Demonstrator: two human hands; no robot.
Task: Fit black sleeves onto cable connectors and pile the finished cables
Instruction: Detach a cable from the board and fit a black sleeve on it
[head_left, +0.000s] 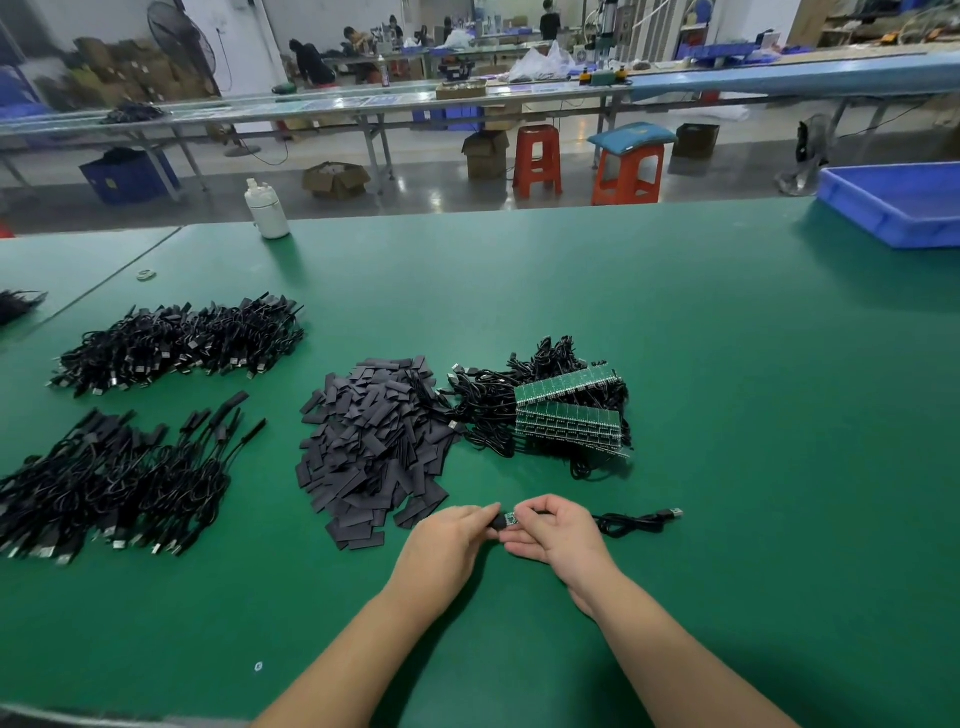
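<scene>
My left hand (449, 535) pinches a black sleeve (500, 521) just above the green table. My right hand (553, 527) holds a cable's small green connector board (511, 518), whose tip meets the sleeve's mouth. The black cable (631, 521) trails right to a USB plug (675, 513) lying on the table. A heap of loose black sleeves (371, 447) lies just beyond my hands. To its right sits a bundle of cables with green boards (566, 413). Two piles of sleeved cables lie at the left, one near (111, 483) and one farther back (182, 340).
A white bottle (267, 210) stands at the table's far edge. A blue plastic tray (896, 202) sits at the far right corner. Beyond the table are orange stools (537, 158), cardboard boxes and long workbenches with people working.
</scene>
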